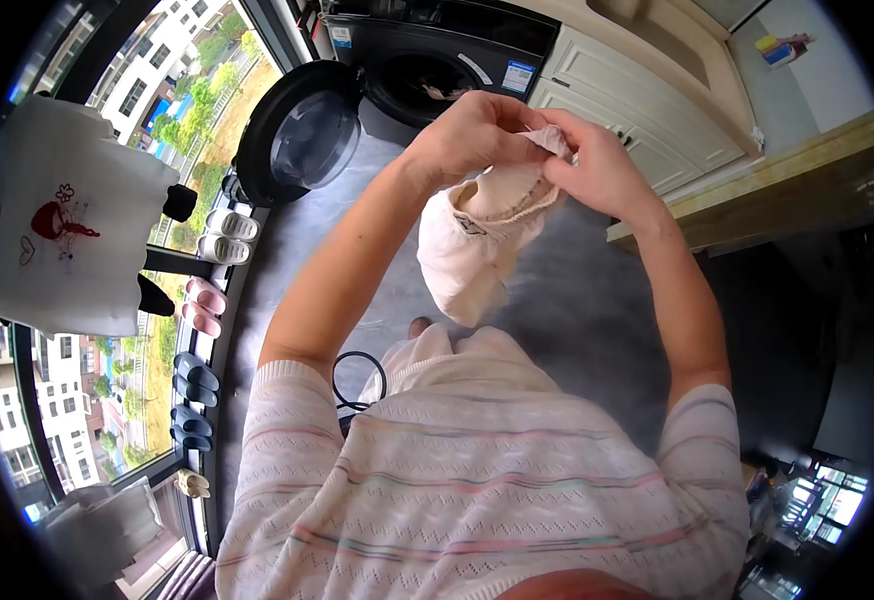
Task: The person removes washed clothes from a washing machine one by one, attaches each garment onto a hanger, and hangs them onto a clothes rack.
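Observation:
A cream-coloured cloth item [472, 255] with a gathered edge hangs from both hands in front of my body. My left hand [477, 135] has its fingers closed on the top of the cloth. Close beside it on the right, my right hand [597, 165] pinches the same bunched upper part. The lower part of the cloth hangs free above the grey floor. Beyond my hands stands a black front-loading washing machine [517, 35], its round door [307, 140] swung open to the left and some fabric visible in the drum.
Slippers [203, 305] line the window ledge at the left, under a hanging white garment [57, 220]. White cabinets [647, 120] and a beige sink counter [702, 75] stand at the upper right. A dark cable loop [385, 375] shows by my waist.

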{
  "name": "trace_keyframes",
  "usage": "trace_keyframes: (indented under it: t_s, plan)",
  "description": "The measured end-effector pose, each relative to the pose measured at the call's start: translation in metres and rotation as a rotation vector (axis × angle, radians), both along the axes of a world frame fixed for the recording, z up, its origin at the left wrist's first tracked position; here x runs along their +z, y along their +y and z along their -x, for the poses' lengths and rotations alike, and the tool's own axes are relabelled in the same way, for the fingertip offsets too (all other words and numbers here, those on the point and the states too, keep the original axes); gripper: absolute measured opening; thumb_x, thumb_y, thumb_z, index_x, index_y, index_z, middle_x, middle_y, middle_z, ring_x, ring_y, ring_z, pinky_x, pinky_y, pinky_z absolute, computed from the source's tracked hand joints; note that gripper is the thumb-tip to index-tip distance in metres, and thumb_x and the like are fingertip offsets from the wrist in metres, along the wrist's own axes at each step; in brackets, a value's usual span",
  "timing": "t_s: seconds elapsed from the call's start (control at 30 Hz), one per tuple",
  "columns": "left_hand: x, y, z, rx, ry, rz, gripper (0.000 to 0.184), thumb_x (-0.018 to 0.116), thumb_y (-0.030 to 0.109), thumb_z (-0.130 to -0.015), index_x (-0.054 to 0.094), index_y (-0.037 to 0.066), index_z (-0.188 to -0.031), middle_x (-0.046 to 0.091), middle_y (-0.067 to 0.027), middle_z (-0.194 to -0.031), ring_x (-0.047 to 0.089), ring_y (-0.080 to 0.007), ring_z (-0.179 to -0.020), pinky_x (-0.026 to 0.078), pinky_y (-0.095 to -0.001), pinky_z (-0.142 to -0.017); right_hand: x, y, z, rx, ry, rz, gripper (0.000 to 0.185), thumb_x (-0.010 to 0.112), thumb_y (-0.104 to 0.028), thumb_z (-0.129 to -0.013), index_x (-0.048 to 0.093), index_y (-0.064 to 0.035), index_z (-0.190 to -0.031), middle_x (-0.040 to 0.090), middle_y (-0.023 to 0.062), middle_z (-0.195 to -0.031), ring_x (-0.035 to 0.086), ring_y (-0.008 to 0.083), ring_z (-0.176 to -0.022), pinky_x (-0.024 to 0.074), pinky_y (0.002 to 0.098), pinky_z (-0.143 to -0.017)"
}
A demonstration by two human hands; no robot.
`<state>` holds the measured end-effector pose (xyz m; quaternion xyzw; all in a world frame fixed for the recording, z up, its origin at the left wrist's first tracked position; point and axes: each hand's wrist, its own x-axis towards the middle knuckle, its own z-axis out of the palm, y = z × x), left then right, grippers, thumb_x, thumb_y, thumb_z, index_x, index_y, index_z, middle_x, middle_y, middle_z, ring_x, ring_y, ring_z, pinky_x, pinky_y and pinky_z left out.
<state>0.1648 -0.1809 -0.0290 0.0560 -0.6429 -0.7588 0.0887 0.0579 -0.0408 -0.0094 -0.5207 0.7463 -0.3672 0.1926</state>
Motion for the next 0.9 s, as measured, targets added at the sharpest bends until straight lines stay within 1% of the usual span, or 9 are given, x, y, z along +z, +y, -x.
trace_keyframes:
  t_s: [0.07, 0.17, 0.23, 0.37, 0.47, 0.57, 0.7, 0.8, 0.9]
  plan:
    - [-0.021, -0.013, -0.007, -0.051, 0.102, -0.021, 0.028, 0.064, 0.006, -0.069, 0.060, -0.001, -0.096, 0.064, -0.0087, -0.080, 0.060, -0.0139, -0.068, 0.047, -0.0260, -0.062, -0.001, -0.017, -0.004, -0.031, 0.116, -0.018, 0.028, 0.057, -0.011, -0.072, 0.059, -0.0038, -0.099, 0.063, 0.0118, -0.079, 0.061, 0.0225, -0.074, 0.0471, 0.0314, -0.069]
    - [-0.043, -0.022, -0.026, 0.085, -0.089, 0.630, 0.025, 0.066, 0.013, -0.069, 0.062, 0.002, -0.092, 0.064, -0.0082, -0.075, 0.060, -0.0131, -0.068, 0.047, -0.0271, -0.061, -0.004, -0.035, -0.008, -0.028, 0.119, 0.075, 0.017, 0.051, -0.005, -0.075, 0.063, -0.0043, -0.087, 0.063, 0.0096, -0.071, 0.061, 0.0206, -0.067, 0.0471, 0.0297, -0.064]
    - [-0.087, -0.039, -0.038, 0.123, -0.337, 0.713, 0.031, 0.066, 0.032, -0.066, 0.064, 0.011, -0.089, 0.064, -0.0106, -0.084, 0.060, -0.0277, -0.079, 0.046, -0.0337, -0.072, 0.005, -0.044, -0.006, -0.008, 0.002, 0.147, 0.018, 0.051, -0.004, -0.075, 0.062, -0.0045, -0.089, 0.063, 0.0102, -0.072, 0.061, 0.0194, -0.067, 0.0469, 0.0281, -0.064]
    - [-0.110, -0.060, -0.084, 0.034, -0.920, 1.086, 0.036, 0.062, 0.040, -0.066, 0.066, 0.013, -0.091, 0.064, -0.0123, -0.085, 0.061, -0.0266, -0.081, 0.046, -0.0365, -0.071, 0.018, -0.067, 0.034, 0.003, -0.103, 0.344, 0.022, 0.045, -0.002, -0.076, 0.062, -0.0025, -0.089, 0.064, 0.0065, -0.074, 0.059, 0.0119, -0.066, 0.0470, 0.0251, -0.063]
    - [-0.132, -0.056, -0.121, 0.426, -0.874, 0.574, 0.030, 0.060, 0.032, -0.069, 0.066, 0.011, -0.090, 0.064, -0.0101, -0.079, 0.062, -0.0210, -0.073, 0.049, -0.0353, -0.063, 0.021, -0.080, 0.059, 0.006, -0.214, 0.231, 0.024, 0.044, -0.004, -0.074, 0.062, -0.0026, -0.089, 0.064, 0.0081, -0.076, 0.059, 0.0132, -0.068, 0.0465, 0.0252, -0.064]
    - [-0.109, -0.052, -0.153, 0.665, -0.785, 0.303, 0.025, 0.054, 0.016, -0.072, 0.063, 0.006, -0.093, 0.062, -0.0048, -0.073, 0.058, -0.0107, -0.056, 0.045, -0.0236, -0.044, -0.012, -0.096, 0.106, 0.143, 0.202, 0.135, 0.024, 0.047, -0.010, -0.071, 0.063, -0.0040, -0.088, 0.063, 0.0103, -0.077, 0.060, 0.0186, -0.070, 0.0461, 0.0287, -0.066]
    - [-0.035, -0.045, -0.188, 0.929, -0.763, 0.413, 0.021, 0.053, 0.014, -0.074, 0.065, 0.007, -0.090, 0.060, -0.0026, -0.070, 0.057, -0.0097, -0.059, 0.042, -0.0216, -0.044, -0.041, -0.122, 0.143, 0.280, 0.390, -0.177, 0.024, 0.048, -0.011, -0.069, 0.064, -0.0067, -0.086, 0.063, 0.0119, -0.077, 0.059, 0.0209, -0.072, 0.0447, 0.0307, -0.067]
    - [0.015, -0.051, -0.204, 1.059, -0.778, 0.674, 0.022, 0.052, 0.010, -0.074, 0.066, 0.003, -0.089, 0.057, -0.0024, -0.064, 0.048, -0.0095, -0.053, 0.038, -0.0241, -0.044, -0.021, -0.166, 0.129, 0.417, 0.176, -0.111, 0.023, 0.047, -0.008, -0.074, 0.065, -0.0061, -0.089, 0.065, 0.0071, -0.078, 0.060, 0.0188, -0.072, 0.0447, 0.0301, -0.068]
    - [0.089, -0.082, -0.253, 1.246, -0.933, 0.916, 0.029, 0.048, 0.016, -0.081, 0.061, 0.011, -0.107, 0.060, -0.0026, -0.080, 0.050, -0.0094, -0.062, 0.043, -0.0242, -0.052, 0.038, -0.186, 0.099, 0.617, 0.049, -0.008, 0.022, 0.048, -0.009, -0.076, 0.064, -0.0058, -0.091, 0.065, 0.0068, -0.079, 0.060, 0.0196, -0.075, 0.0454, 0.0304, -0.070]
